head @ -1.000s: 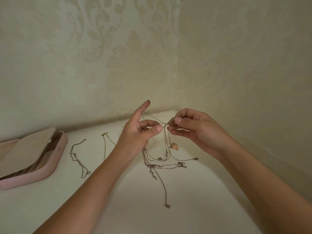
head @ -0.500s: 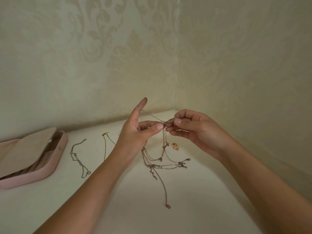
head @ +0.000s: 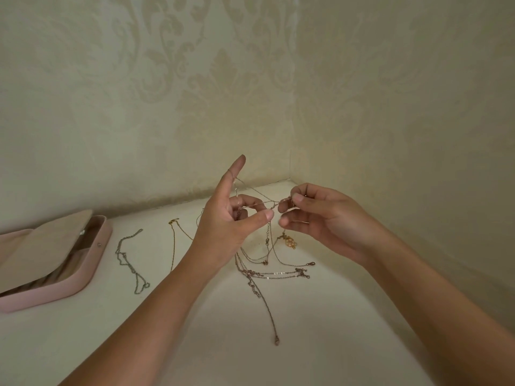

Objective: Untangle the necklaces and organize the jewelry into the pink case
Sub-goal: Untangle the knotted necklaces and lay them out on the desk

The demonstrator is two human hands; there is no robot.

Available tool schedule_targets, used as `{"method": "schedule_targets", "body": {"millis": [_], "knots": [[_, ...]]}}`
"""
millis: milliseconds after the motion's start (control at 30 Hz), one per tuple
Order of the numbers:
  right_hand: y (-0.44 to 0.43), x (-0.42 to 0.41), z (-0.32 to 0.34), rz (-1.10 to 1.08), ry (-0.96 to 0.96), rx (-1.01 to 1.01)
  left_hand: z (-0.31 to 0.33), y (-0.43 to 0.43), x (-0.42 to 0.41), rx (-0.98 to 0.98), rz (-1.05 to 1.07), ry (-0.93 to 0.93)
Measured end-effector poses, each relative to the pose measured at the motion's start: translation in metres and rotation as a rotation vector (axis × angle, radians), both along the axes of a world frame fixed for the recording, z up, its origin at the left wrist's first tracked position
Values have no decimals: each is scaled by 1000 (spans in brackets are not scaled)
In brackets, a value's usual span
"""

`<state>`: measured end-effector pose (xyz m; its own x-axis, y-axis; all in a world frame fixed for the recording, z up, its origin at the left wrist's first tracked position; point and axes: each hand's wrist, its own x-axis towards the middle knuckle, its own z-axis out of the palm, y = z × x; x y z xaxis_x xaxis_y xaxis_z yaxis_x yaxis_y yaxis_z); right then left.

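A tangle of thin rose-gold necklaces (head: 264, 271) hangs from both hands down onto the white surface. My left hand (head: 225, 227) is raised with its index finger straight up, a chain looped over that finger and more strands held by the curled fingers. My right hand (head: 315, 218) pinches the knotted strands just right of the left thumb. A small gold pendant (head: 290, 242) dangles under my right hand. The open pink case (head: 55, 263) sits at the far left. A silver chain (head: 131, 263) and a gold chain (head: 173, 240) lie loose between the case and my left arm.
The white surface (head: 320, 344) ends in a corner of patterned cream walls (head: 289, 168) just behind my hands. One long strand with a clasp (head: 276, 342) trails toward me.
Both hands have risen slightly, lifting more of the tangle off the surface. My left index finger stretched higher, and the pendant swung up a little.
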<state>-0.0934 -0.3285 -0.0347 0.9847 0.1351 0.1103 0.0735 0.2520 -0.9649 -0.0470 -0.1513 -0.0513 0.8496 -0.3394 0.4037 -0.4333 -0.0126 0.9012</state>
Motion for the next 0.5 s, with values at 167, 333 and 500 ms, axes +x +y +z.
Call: {"method": "schedule_targets", "body": {"millis": [167, 333, 500], "knots": [[1, -2, 5, 6, 37, 21, -2, 0, 1, -16, 20, -44], [-6, -5, 9, -30, 52, -135, -3, -2, 0, -17, 31, -57], [-5, -5, 9, -72, 31, -164, -1, -1, 1, 2, 13, -20]]}}
